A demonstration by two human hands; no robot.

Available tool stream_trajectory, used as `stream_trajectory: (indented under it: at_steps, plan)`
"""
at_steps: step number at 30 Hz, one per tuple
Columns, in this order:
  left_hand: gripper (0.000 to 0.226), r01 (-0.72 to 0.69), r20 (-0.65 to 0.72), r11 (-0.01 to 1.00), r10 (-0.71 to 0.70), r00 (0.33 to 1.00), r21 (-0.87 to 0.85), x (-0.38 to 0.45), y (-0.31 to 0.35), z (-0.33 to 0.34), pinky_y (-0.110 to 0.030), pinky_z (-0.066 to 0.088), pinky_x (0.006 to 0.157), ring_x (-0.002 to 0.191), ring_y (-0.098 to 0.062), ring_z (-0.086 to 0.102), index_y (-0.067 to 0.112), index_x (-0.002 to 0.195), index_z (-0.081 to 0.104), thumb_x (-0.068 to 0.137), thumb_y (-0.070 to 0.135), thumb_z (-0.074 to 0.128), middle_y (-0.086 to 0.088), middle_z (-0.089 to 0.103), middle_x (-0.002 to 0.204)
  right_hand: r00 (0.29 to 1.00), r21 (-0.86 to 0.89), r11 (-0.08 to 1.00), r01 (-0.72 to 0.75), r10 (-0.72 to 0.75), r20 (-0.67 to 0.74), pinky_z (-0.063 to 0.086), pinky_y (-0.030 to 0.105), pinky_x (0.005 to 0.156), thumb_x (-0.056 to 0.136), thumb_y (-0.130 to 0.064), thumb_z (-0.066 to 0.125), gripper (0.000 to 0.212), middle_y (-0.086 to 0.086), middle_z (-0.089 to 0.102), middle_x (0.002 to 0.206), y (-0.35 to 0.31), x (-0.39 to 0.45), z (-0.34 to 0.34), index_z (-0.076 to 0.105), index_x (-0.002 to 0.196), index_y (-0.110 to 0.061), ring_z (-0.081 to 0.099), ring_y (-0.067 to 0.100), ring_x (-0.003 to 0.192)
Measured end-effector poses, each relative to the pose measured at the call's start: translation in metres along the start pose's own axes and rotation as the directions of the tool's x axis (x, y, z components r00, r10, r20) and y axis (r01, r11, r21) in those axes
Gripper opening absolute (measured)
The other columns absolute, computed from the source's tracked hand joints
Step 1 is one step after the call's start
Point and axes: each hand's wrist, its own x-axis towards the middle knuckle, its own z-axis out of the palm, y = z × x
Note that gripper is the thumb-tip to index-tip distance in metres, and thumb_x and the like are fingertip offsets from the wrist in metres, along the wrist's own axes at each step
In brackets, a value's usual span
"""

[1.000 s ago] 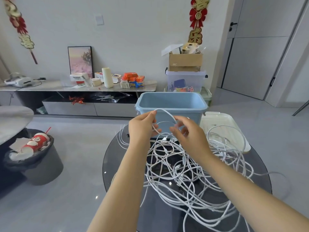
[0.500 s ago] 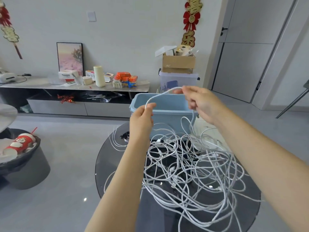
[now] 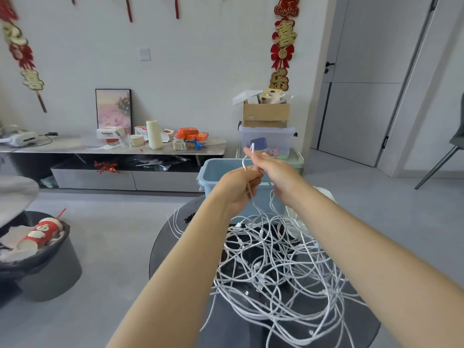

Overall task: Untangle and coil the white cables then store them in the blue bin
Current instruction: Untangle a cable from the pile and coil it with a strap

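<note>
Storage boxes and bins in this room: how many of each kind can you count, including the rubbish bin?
Blue bin: 1
Clear plastic box: 1
Cardboard box: 1
Dark rubbish bin: 1
Total: 4

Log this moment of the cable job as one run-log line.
phase: untangling | left hand: grips cable | right hand: pinches cable end | white cables: tangled on table | blue bin: no cable visible inside
</note>
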Motion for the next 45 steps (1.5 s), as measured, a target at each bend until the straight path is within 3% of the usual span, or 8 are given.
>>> stream_trajectory:
  at_steps: [5, 8, 14, 17, 23, 28, 34, 45]
  plan:
    - [0.03, 0.004, -0.171, 0.97, -0.046, 0.984, -0.242, 0.001, 0.01, 0.001, -0.03, 0.048, 0.064, 0.055, -0.011, 0.06, 0.012, 0.076, 0.047, 0.102, 0.007, 0.033, -0.001, 0.061, 0.057, 0.997, 0.062, 0.996, -0.064, 0.061, 0.044, 0.045, 0.03, 0.083, 0.098, -0.051, 0.032, 0.036, -0.001, 0.069, 0.087, 0.012, -0.02, 0.007, 0.057, 0.102, -0.025, 0.063, 0.02, 0.085]
    - [0.032, -0.093, -0.322, 0.934, -0.024, 0.947, -0.345, 0.008, 0.023, -0.01, -0.023, 0.045, 0.045, 0.029, -0.007, 0.04, 0.013, 0.073, 0.041, 0.101, 0.006, 0.026, 0.002, 0.044, 0.044, 0.984, -0.095, 0.994, -0.057, 0.072, 0.161, 0.043, 0.033, 0.086, 0.1, -0.047, 0.02, 0.044, 0.009, 0.066, 0.079, 0.03, -0.039, 0.006, 0.039, 0.112, -0.009, 0.064, 0.024, 0.08]
    - [0.031, -0.163, -0.481, 0.979, 0.085, 0.873, -0.123, 0.015, 0.027, -0.038, -0.015, 0.019, 0.033, 0.036, -0.006, 0.025, 0.017, 0.074, 0.037, 0.097, 0.005, 0.022, 0.001, 0.034, 0.06, 0.958, -0.654, 0.747, 0.116, 0.09, 0.272, 0.044, 0.017, 0.069, 0.097, -0.028, 0.048, 0.024, -0.009, 0.063, 0.072, 0.049, -0.039, -0.031, 0.067, 0.098, -0.015, 0.06, 0.005, 0.069]
    - [0.03, -0.19, -0.525, 0.973, 0.095, 0.846, -0.13, 0.015, 0.021, -0.047, -0.016, 0.022, 0.034, 0.048, -0.009, 0.025, 0.017, 0.076, 0.039, 0.098, 0.006, 0.023, 0.001, 0.037, 0.061, 0.947, -0.605, 0.793, 0.072, 0.136, 0.29, 0.045, 0.026, 0.086, 0.095, -0.029, 0.054, 0.017, -0.003, 0.071, 0.081, 0.037, -0.027, -0.054, 0.066, 0.084, -0.025, 0.064, 0.007, 0.082]
    - [0.027, -0.22, -0.477, 0.817, -0.076, 0.875, -0.533, 0.012, 0.007, -0.042, -0.025, 0.044, 0.049, 0.043, -0.014, 0.047, 0.008, 0.08, 0.041, 0.102, 0.004, 0.026, -0.008, 0.049, 0.063, 0.996, -0.246, 0.969, 0.03, -0.008, 0.088, 0.053, 0.018, 0.065, 0.095, -0.017, 0.052, 0.017, 0.003, 0.069, 0.073, -0.015, -0.013, -0.065, 0.067, 0.091, -0.01, 0.066, 0.009, 0.064]
    - [0.026, -0.041, -0.271, 0.799, -0.154, 0.95, -0.6, 0.0, -0.008, -0.015, -0.047, 0.046, 0.091, 0.107, -0.038, 0.059, -0.004, 0.124, 0.039, 0.101, -0.002, 0.025, -0.028, 0.057, 0.116, 0.992, -0.147, 0.989, -0.011, -0.008, -0.129, 0.052, 0.025, 0.052, 0.097, -0.02, 0.052, 0.022, 0.002, 0.054, 0.059, -0.043, -0.003, -0.064, 0.067, 0.1, -0.005, 0.054, 0.009, 0.041]
    - [0.04, 0.134, -0.029, 0.968, -0.143, 0.989, -0.211, -0.005, -0.021, 0.02, -0.041, 0.036, 0.102, 0.122, -0.027, 0.053, 0.002, 0.139, 0.037, 0.104, 0.022, 0.033, -0.012, 0.055, 0.133, 0.963, 0.335, 0.918, -0.213, 0.256, -0.087, 0.051, 0.019, 0.044, 0.099, -0.02, 0.047, 0.026, 0.0, 0.039, 0.06, -0.05, 0.006, -0.051, 0.06, 0.083, -0.005, 0.045, 0.005, 0.039]
    - [0.009, -0.089, -0.027, 0.889, 0.113, 0.993, 0.45, -0.015, -0.033, 0.033, -0.012, 0.035, 0.049, 0.048, -0.001, 0.043, 0.015, 0.081, 0.066, 0.086, 0.022, 0.067, 0.006, 0.048, 0.059, 0.945, 0.631, 0.75, -0.199, 0.318, -0.079, 0.055, 0.029, 0.046, 0.098, -0.008, 0.045, 0.025, 0.006, 0.062, 0.046, -0.026, 0.0, -0.038, 0.056, 0.078, 0.0, 0.064, 0.013, 0.042]
